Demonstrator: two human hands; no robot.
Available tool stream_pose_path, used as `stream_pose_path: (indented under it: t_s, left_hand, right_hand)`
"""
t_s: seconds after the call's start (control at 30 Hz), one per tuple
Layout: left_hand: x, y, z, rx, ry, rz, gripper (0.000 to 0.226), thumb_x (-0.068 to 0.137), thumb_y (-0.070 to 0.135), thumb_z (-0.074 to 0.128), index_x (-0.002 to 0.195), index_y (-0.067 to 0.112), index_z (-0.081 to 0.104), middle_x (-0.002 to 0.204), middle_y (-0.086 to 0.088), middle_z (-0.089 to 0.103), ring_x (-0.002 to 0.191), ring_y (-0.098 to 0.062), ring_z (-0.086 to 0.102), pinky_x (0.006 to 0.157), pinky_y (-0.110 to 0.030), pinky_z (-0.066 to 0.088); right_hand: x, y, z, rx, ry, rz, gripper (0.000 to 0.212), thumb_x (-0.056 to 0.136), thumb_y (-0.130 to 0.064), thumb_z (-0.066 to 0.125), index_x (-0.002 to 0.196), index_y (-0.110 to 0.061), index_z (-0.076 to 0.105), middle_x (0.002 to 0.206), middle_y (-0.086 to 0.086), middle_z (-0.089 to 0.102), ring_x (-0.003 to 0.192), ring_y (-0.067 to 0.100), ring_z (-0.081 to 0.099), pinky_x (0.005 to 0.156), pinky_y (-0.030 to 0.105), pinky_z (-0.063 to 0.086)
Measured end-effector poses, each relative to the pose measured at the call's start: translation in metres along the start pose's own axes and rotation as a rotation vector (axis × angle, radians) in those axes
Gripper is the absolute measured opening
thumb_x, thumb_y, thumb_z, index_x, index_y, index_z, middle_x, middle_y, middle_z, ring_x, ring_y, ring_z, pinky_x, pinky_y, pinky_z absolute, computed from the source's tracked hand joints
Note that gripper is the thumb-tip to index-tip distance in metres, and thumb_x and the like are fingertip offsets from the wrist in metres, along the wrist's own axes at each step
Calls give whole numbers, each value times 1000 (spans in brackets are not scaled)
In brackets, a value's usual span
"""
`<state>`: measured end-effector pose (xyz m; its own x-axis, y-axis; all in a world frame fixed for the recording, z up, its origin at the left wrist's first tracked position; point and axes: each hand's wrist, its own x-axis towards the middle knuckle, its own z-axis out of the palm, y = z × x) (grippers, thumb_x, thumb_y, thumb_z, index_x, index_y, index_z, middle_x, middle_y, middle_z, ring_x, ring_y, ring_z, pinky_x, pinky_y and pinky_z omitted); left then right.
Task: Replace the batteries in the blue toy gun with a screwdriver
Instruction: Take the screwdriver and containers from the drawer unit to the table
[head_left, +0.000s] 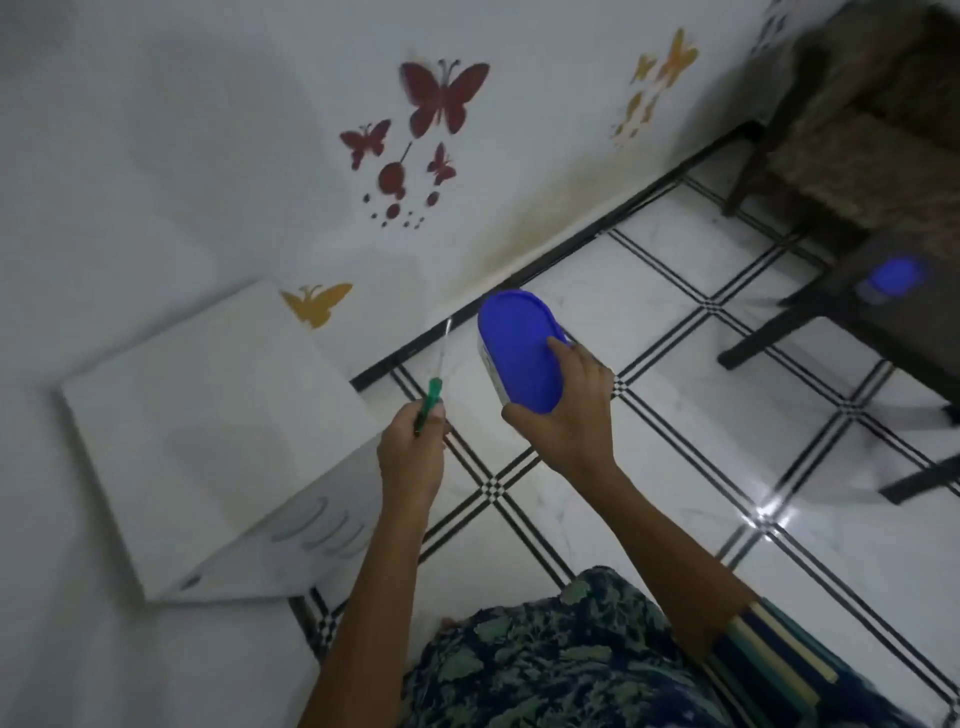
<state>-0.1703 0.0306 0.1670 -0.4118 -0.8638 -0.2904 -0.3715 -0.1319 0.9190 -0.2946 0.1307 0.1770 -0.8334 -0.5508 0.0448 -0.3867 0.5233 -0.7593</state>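
Green-handled screwdriver (428, 397) is clenched in the left hand (413, 452), tip raised. The right hand (569, 415) grasps a blue-lidded container (519, 348) above the tiled floor (649, 291); a loose hold could drop it. The toy gun may be the blurred blue shape (894, 276) on the dark surface (831, 312).

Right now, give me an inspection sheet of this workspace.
Surface: white cabinet top, left; tiled floor below.
Job's things: green-handled screwdriver in left hand; nothing else identifiable.
Clutter: blue-lidded container in right hand; blurred blue object on dark table.
Hands: left hand grips the screwdriver; right hand holds the container, fingers on its lid.
Cables: nothing seen.
Surroundings: wall with butterfly stickers; dark chair far right.
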Motion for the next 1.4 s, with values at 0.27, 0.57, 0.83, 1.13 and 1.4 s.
stream_pose_path:
  t_s: [0.27,0.57,0.83,1.13,1.4]
  left_hand:
    - [-50,77,166,-192,-465,-110,21,100,14,44,114,6,57,95,-7,71,80,-18,69,69,-25,47]
    - [-120,147,370,-208,-764,-157,15,98,11,47,111,6,53,95,-14,71,82,-21,70,69,-27,47]
    - [-124,176,531,-21,-882,-169,18,99,30,45,99,14,54,93,-11,73,88,-22,71,70,-28,47]
    - [-69,231,743,76,-813,-213,20,93,26,57,104,13,67,100,-3,62,86,-16,54,65,-26,43]
    - [-30,263,902,158,-860,-129,16,87,21,67,96,8,68,77,-4,57,60,-13,46,52,-22,39]
  right_hand:
    - [3,89,-162,29,310,162,87,68,-35,79,143,-23,36,147,1,35,130,20,28,87,26,34]
    - [7,213,-329,-51,622,345,85,67,-37,80,141,-23,38,146,0,35,127,20,30,83,26,33]
    - [48,312,-412,-46,764,503,87,66,-39,80,141,-23,38,147,1,36,127,23,32,84,27,37]
    - [180,416,-505,-36,851,643,84,68,-37,79,141,-22,39,151,4,32,131,25,29,92,32,40]
    - [295,506,-563,-95,825,733,86,67,-48,76,140,-23,39,148,7,36,127,27,35,99,43,45]
